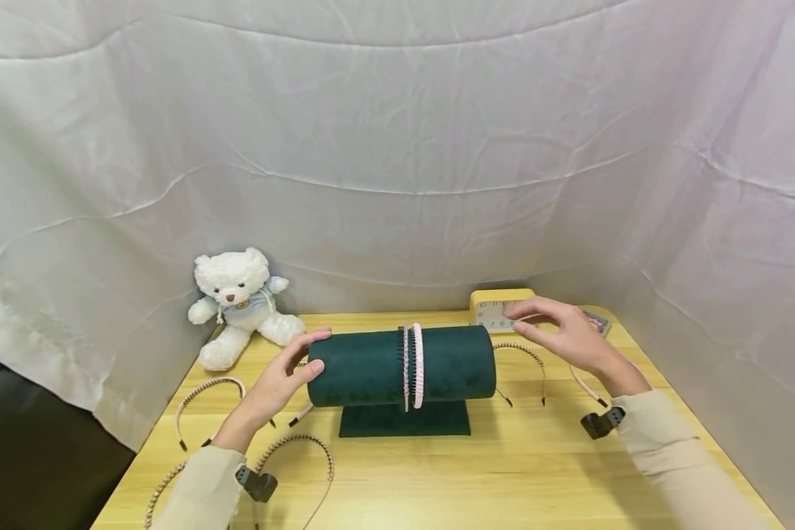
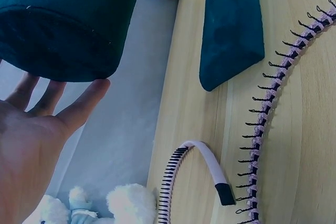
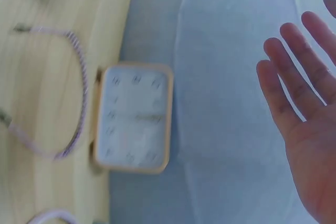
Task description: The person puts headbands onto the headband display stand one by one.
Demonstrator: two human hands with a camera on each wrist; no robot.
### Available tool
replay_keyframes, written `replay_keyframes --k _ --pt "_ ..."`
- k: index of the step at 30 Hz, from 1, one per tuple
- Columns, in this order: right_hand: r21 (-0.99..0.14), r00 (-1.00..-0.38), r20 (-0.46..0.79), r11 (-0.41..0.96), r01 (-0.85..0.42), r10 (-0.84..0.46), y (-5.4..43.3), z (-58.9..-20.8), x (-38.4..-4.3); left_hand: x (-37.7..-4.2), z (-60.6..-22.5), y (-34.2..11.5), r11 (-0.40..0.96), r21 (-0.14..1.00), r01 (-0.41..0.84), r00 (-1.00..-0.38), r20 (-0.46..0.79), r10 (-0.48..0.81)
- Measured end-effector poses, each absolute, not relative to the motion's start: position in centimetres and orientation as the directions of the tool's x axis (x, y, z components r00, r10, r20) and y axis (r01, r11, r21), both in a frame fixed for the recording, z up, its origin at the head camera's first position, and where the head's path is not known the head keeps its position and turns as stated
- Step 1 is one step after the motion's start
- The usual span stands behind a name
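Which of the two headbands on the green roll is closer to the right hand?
The pale pink headband, the wider of the two. The narrower, darker purplish headband beside it lies nearer the left hand.

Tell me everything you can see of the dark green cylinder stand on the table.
The dark green, velvety-looking cylinder stand sits upright on the light wood-look table: a horizontal roll above a flat rectangular base. A curved pale pink headband and a thinner purplish headband arch over the roll near its middle. The person's left hand touches the roll's left end.
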State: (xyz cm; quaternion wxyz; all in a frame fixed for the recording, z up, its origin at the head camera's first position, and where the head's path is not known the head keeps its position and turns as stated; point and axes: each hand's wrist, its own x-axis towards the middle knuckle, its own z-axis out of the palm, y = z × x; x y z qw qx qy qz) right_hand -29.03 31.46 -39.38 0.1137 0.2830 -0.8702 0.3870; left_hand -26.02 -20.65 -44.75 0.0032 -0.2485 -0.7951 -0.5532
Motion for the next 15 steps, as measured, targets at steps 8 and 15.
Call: replay_keyframes --k 8,15 --pt "-0.712 -0.884 0.356 0.524 -0.467 -0.303 35.8 -42.3 -29.7 -25.9 -44.6 -20.7 0.267 0.878 0.398 -0.877 0.278 0.392" --pt "-0.742 -0.923 0.303 0.549 -0.384 -0.236 38.2 -45.1 -30.8 -25.8 -44.5 -20.7 0.271 0.88 0.389 -0.882 0.272 0.385"
